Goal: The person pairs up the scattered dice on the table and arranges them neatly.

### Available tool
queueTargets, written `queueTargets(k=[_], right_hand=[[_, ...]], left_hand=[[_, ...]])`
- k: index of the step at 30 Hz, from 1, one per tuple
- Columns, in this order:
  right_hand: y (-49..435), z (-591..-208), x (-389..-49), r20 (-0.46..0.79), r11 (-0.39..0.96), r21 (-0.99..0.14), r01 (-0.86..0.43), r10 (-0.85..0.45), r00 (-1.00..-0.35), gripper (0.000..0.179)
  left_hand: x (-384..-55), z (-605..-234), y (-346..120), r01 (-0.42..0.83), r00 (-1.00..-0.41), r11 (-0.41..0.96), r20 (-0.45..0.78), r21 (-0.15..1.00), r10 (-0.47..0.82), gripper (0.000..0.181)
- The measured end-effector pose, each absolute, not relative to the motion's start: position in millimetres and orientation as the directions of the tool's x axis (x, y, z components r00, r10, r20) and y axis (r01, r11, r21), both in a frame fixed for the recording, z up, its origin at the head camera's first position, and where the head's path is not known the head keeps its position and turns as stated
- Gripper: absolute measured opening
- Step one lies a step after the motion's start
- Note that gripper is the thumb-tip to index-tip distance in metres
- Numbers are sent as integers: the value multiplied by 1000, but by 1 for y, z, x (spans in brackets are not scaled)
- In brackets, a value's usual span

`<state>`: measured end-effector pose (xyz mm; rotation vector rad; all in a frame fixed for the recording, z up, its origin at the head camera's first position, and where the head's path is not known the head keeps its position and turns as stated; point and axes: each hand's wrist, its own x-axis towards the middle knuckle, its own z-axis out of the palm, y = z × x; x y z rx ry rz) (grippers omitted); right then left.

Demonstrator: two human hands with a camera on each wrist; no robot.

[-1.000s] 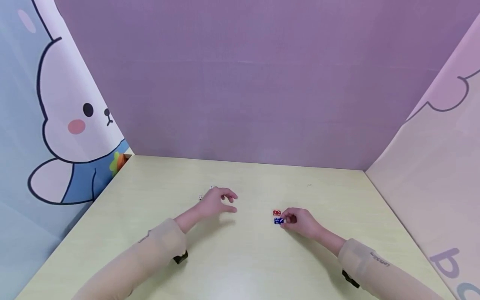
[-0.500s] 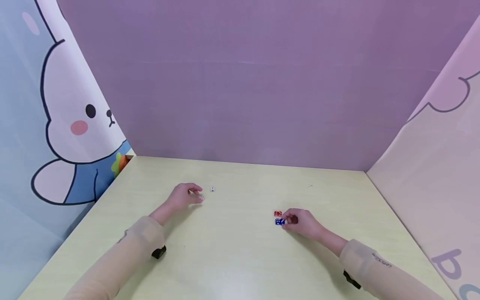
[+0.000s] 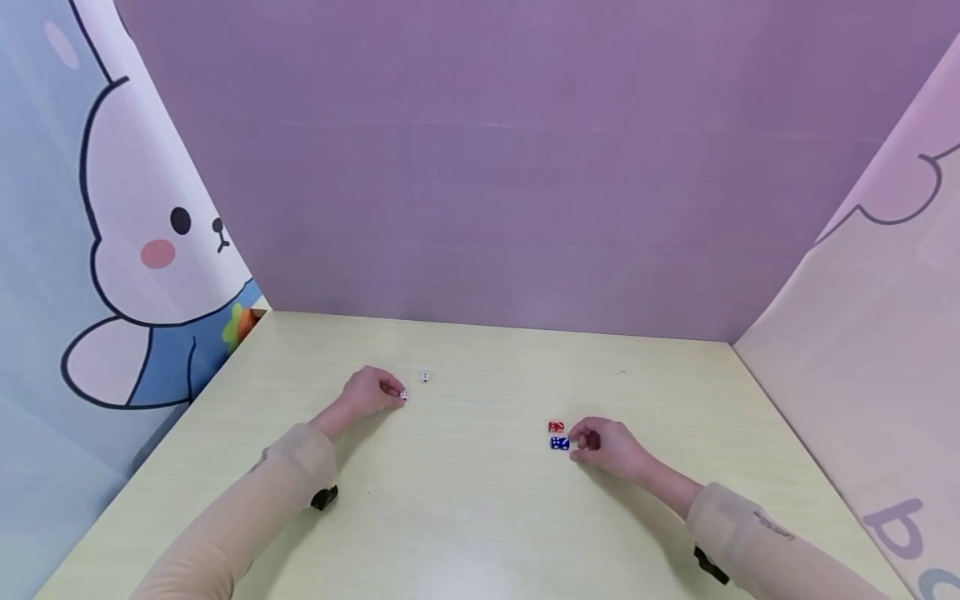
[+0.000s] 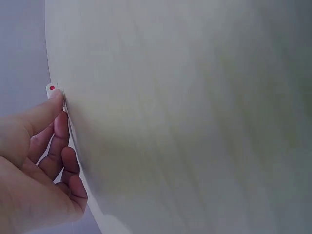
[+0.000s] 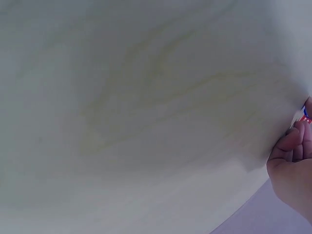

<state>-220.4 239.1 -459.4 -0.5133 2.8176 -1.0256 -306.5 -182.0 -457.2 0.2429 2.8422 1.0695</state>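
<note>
Table (image 3: pixel 465 508): reds (image 3: pixel 556 427), blues (image 3: pixel 559 443) look done beside right hand (image 3: pixel 606 444), fingers parted; left hand (image 3: pixel 367 391) pinches white die (image 3: pixel 404 395), far die (image 3: pixel 425 377) likely pending.

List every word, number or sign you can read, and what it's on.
"b", apparently: tilted lilac letter on right backdrop.
Blue-grey letter below it: cut off, unreadable.
Left sleeve: dark lettering, too blurred to read.
Right sleeve: likewise too blurred.
White die in left hand: one red pip, left wrist view.
Red dice, blue dice: pips too small to count.
</note>
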Motion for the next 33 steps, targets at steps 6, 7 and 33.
queueTargets(k=[6,7,33], right_hand=[[241,-458,-215,22,711,-637,-297,-368,-929,19],[241,-457,-214,22,708,-639,-299,-372,-928,19],[234,-453,-198,-1,696,-661,-279,-374,-928,16]], left_hand=[[-298,-456,-178,85,-984,741,-60,666,166,18],[-296,-456,-177,82,-984,739,-64,669,166,18],[-246,-454,-125,181,-967,723,-12,667,253,14]])
